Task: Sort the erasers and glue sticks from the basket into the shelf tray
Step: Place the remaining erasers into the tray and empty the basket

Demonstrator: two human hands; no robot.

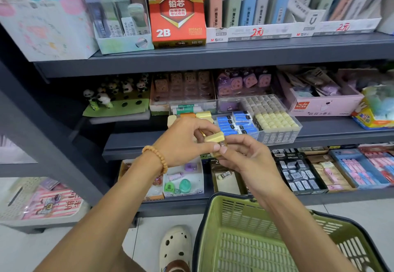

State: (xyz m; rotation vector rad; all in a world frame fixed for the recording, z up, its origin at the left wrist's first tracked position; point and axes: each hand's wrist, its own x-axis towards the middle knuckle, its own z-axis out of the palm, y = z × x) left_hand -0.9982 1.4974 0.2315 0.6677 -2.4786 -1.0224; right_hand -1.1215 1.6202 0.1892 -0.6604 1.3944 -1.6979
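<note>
Together, both hands (215,146) pinch a blocky, perhaps rubbery eraser (215,137).

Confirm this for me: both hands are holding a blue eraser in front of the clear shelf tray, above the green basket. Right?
Not quite. The eraser is yellow, not blue; the blue ones already lie in the tray. The rest holds in the head view: the left hand and right hand both pinch it with their fingers in front of the tray, above the green basket.
</note>
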